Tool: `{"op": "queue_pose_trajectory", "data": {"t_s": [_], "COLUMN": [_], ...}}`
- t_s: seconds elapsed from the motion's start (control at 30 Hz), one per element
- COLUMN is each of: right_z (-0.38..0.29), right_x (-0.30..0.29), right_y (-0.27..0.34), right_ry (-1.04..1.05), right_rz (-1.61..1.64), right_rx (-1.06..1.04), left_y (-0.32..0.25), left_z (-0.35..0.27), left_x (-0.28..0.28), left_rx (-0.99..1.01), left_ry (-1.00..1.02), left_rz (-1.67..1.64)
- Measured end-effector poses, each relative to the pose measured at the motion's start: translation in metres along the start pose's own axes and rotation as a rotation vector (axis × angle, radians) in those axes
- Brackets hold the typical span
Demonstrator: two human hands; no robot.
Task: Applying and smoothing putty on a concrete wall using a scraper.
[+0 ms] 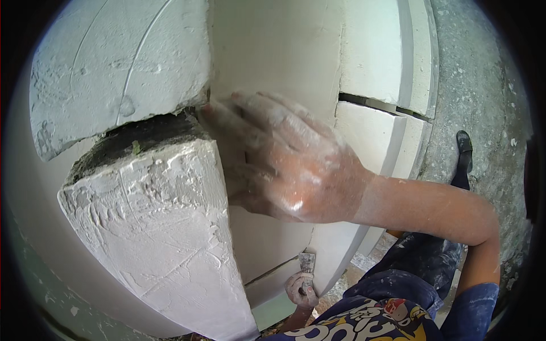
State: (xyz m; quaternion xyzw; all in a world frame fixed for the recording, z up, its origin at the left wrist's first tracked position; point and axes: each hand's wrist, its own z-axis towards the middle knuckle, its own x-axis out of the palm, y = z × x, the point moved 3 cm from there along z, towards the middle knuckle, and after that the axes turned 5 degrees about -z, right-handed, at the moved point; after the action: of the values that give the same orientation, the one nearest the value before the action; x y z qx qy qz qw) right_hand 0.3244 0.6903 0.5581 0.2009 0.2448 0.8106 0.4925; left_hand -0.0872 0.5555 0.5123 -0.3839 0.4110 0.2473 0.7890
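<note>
My right hand [298, 162], coated in white dust and blurred by motion, is spread over a smooth off-white plaster surface [277, 47], palm down with nothing visible in its grip. Its fingertips reach the edge beside a gap between two rough plaster-coated blocks, the upper block [140, 59] and the lower block [166, 238]. The dark gap [140, 136] has a small green fragment in it. Lower down, close to my torso, my left hand [302, 290] grips a small putty knife [307, 262], its flat blade pointing up in the picture and smeared with plaster.
Stepped plaster mouldings [371, 132] with a narrow dark joint run down the right of the smooth surface. Beyond them lies a stained concrete floor [477, 85], with a dark shoe [464, 143] on it. A green, paint-specked surface [55, 294] shows at lower left.
</note>
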Motion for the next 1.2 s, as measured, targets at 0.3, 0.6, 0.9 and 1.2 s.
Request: {"op": "queue_pose_trajectory", "data": {"t_s": [0.3, 0.6, 0.9, 1.2], "right_z": [0.018, 0.034, 0.040, 0.025], "right_x": [0.008, -0.004, -0.004, -0.014], "right_y": [-0.022, -0.038, -0.049, -0.036], "right_ry": [-0.214, -0.057, -0.037, -0.128], "right_rz": [-0.040, -0.176, -0.163, 0.133], "right_rx": [0.163, 0.078, 0.192, 0.158], "left_y": [0.000, -0.010, -0.022, -0.025], "left_z": [0.005, 0.020, 0.033, 0.024], "left_x": [0.000, 0.006, 0.007, -0.001], "left_rx": [-0.030, 0.112, 0.241, 0.237], "left_ry": [0.007, 0.020, 0.041, 0.101], "left_rz": [0.018, 0.054, 0.091, 0.095]}}
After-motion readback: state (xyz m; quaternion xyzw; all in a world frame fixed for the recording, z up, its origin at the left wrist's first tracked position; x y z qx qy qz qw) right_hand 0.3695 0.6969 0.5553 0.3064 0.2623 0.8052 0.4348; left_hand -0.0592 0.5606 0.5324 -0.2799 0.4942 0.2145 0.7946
